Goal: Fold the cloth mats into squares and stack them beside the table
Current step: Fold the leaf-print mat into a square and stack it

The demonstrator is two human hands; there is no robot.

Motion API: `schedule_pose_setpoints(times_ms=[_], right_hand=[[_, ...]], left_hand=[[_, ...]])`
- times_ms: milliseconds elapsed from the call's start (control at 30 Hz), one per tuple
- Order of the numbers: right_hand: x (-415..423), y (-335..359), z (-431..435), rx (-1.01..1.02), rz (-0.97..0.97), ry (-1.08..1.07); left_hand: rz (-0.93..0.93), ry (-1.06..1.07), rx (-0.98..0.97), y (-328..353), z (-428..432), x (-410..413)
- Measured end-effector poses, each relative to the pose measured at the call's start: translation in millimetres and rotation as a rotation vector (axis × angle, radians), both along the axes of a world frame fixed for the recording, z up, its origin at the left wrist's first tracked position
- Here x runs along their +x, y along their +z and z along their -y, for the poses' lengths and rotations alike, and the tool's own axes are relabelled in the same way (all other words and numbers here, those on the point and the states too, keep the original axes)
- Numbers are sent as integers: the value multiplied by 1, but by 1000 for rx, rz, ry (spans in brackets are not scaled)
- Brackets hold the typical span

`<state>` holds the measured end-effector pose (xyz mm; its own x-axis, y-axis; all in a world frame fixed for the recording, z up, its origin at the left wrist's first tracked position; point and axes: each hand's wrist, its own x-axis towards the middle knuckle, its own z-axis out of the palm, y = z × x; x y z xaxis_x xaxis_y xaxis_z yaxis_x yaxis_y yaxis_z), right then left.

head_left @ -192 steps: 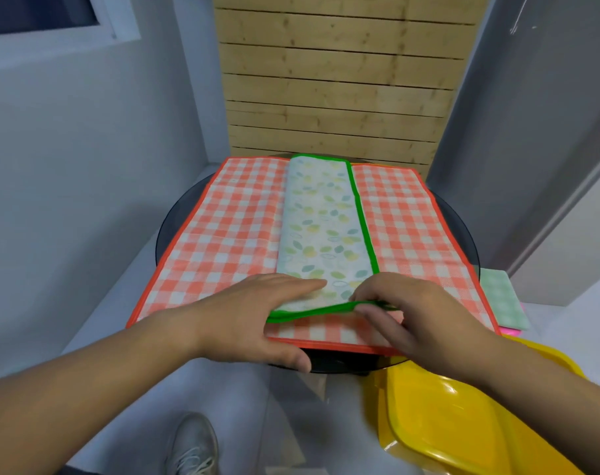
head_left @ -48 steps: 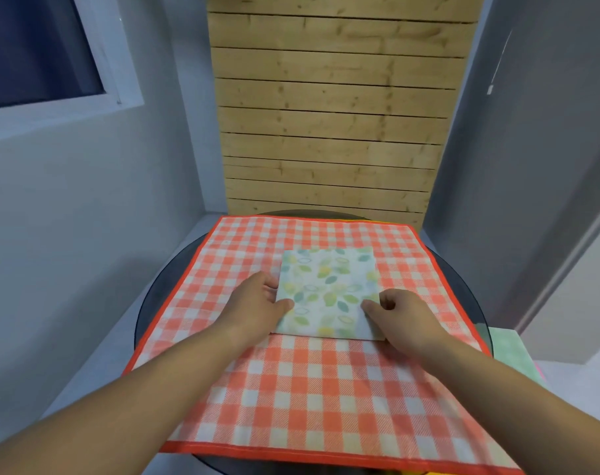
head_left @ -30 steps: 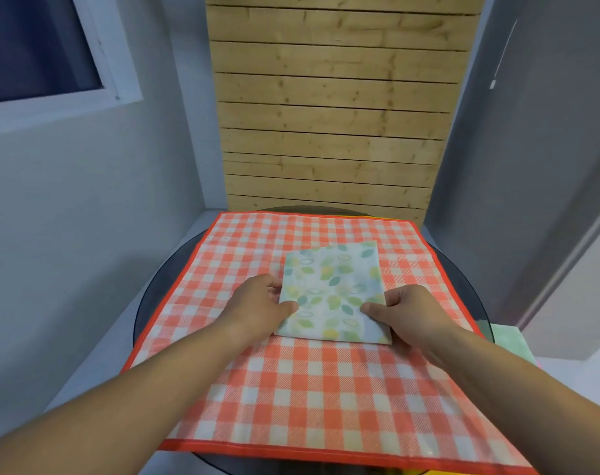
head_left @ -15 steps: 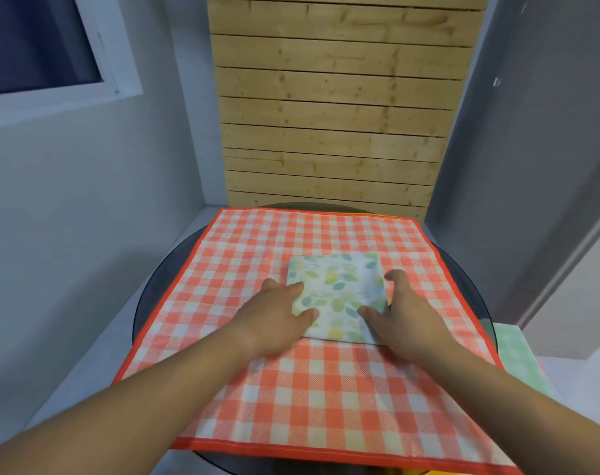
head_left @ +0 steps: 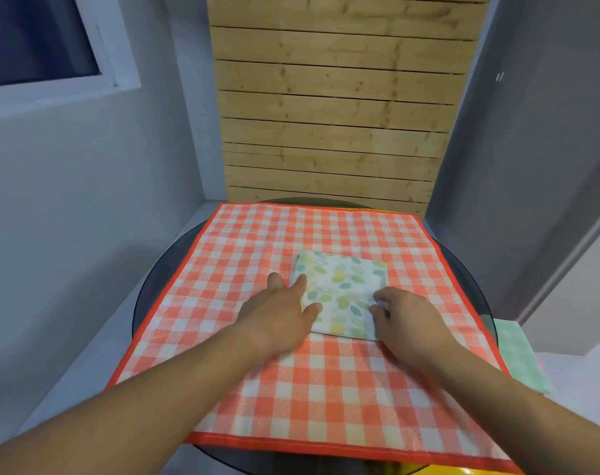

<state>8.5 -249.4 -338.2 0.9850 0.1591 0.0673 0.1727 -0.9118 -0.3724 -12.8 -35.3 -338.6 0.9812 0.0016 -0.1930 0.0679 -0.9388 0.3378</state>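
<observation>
Where folded mat point(head_left: 339, 291) lies, left hand point(head_left: 278, 315), right hand point(head_left: 406, 320) at edges.

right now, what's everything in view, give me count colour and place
folded mat: one, white with green and yellow leaves, on the checked mat
checked mat: one, orange-red and white, spread over the table
table: one, dark, round, under the checked mat
green mat: at least one, pale green check, beside the table at right
slat panel: one, pale wood, behind the table
window: one, white frame, upper left
hands: two, bare; left hand flat on the folded mat's left edge, right hand at its right edge
</observation>
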Motion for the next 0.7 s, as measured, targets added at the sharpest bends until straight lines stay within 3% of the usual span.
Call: schedule_pose_setpoints(times_ms=[300, 533, 700], right_hand=[[5, -10, 6, -25, 29, 34], [8, -8, 10, -10, -40, 58], [6, -11, 7, -105, -17, 47]], left_hand=[[77, -30, 160, -2, 10, -8], [86, -50, 180, 3, 10, -12], [279, -114, 293, -2, 11, -14]])
